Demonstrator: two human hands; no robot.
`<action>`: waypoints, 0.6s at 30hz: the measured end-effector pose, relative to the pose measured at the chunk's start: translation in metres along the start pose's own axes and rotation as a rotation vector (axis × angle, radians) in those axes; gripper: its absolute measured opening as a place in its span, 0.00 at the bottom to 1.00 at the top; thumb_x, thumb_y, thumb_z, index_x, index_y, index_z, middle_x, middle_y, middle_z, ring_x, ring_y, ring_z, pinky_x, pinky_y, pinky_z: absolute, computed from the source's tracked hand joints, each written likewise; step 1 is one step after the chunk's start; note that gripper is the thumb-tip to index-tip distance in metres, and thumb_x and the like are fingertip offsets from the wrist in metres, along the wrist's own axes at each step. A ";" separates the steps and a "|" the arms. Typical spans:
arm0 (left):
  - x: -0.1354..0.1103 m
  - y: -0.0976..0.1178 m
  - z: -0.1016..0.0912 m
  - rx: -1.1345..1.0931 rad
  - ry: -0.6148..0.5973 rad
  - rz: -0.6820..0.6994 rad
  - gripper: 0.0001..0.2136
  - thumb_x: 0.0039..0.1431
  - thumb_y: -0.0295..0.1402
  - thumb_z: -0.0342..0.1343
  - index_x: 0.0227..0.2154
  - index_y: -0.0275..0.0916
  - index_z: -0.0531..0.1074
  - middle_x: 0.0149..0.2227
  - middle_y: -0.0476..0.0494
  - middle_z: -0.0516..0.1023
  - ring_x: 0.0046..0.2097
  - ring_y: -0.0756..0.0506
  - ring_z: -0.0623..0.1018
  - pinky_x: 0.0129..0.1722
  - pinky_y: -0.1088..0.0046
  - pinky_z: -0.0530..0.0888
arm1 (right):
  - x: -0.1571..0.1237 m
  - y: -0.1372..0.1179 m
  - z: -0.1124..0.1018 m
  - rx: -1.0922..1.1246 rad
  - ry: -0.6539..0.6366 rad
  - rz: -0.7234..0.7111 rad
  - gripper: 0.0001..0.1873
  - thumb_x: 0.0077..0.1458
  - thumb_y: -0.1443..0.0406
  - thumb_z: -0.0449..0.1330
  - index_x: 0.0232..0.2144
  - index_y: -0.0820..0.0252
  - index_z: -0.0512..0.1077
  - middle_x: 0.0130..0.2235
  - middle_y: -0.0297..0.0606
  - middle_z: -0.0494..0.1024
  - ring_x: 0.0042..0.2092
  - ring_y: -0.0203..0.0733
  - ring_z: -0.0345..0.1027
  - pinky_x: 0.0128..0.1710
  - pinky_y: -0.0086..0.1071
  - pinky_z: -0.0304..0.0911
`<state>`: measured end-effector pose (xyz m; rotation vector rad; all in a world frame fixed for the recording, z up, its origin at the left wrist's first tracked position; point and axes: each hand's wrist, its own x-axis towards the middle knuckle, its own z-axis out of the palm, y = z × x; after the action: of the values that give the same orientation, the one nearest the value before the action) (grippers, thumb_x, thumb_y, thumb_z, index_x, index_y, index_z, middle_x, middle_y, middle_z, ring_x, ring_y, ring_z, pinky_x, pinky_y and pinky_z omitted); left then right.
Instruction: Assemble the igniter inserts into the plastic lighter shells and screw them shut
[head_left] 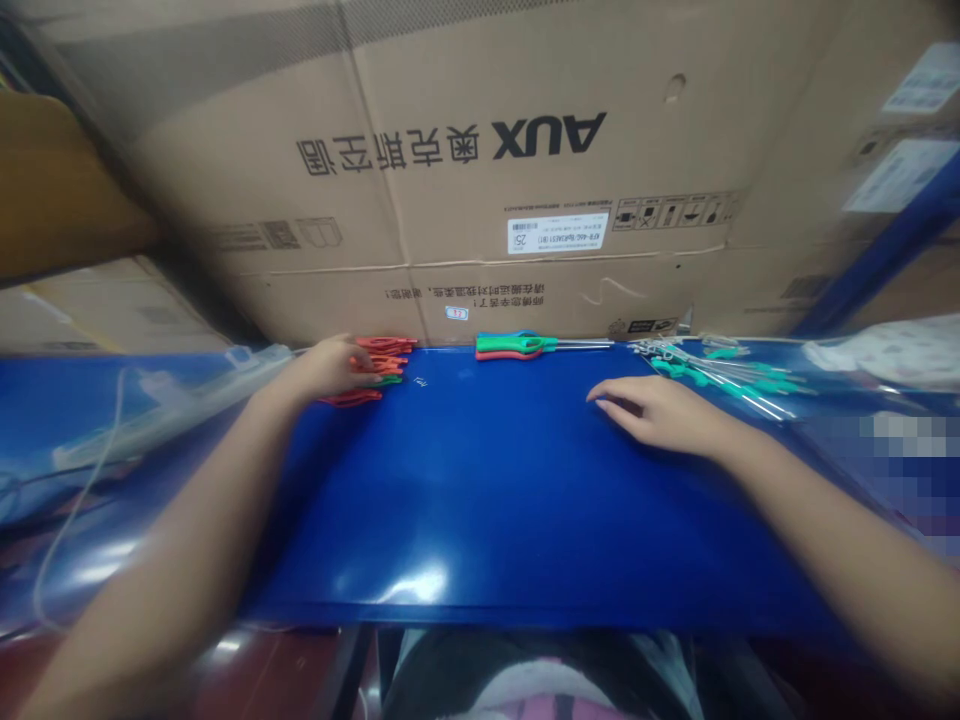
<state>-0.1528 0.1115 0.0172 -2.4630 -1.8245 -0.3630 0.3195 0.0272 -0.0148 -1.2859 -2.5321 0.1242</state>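
My left hand (pixel 330 368) is at the left of the blue table, its fingers bent over a pile of red-orange plastic handles (pixel 388 345). Thumb and forefinger close around one of these; the grip is partly hidden. A green handle (pixel 388 381) lies among them beside the thumb. My right hand (pixel 652 412) hovers over the table at the right, thumb and fingers apart with nothing between them. Closest to it are thin metal rods with teal plastic parts (pixel 724 372), heaped at the back right. Between the hands, green and red handles with metal rods (pixel 510 345) lie by the carton.
A large cardboard carton (pixel 450 90) walls off the back of the blue table (pixel 465 480). Left of my left arm lies a clear plastic bag (pixel 180 405) with a pale cord (pixel 90 500) near it. White patterned cloth (pixel 892 352) sits at the far right.
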 end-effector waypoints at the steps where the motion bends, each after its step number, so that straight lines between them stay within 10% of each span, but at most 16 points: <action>1: 0.000 0.000 -0.001 -0.002 -0.007 0.014 0.16 0.45 0.48 0.64 0.21 0.38 0.77 0.29 0.41 0.74 0.33 0.41 0.74 0.36 0.66 0.71 | 0.000 -0.001 0.000 0.002 -0.003 -0.002 0.16 0.64 0.61 0.51 0.47 0.54 0.76 0.49 0.39 0.82 0.47 0.49 0.78 0.46 0.43 0.72; 9: -0.008 0.032 -0.017 0.008 0.053 0.099 0.16 0.56 0.46 0.58 0.32 0.37 0.79 0.35 0.41 0.72 0.36 0.41 0.74 0.38 0.65 0.71 | -0.001 -0.005 -0.001 -0.031 0.033 -0.035 0.15 0.65 0.61 0.51 0.47 0.54 0.76 0.49 0.39 0.82 0.48 0.48 0.77 0.47 0.41 0.71; 18: -0.055 0.165 0.032 -0.353 -0.013 0.549 0.09 0.61 0.40 0.62 0.30 0.41 0.77 0.38 0.44 0.75 0.42 0.43 0.74 0.45 0.63 0.70 | -0.005 -0.049 0.006 0.165 0.027 -0.221 0.16 0.65 0.60 0.56 0.53 0.53 0.71 0.50 0.41 0.76 0.40 0.39 0.74 0.40 0.33 0.68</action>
<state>-0.0065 0.0158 -0.0100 -3.0575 -1.0769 -0.6686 0.2820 -0.0056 -0.0108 -0.9348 -2.5595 0.2589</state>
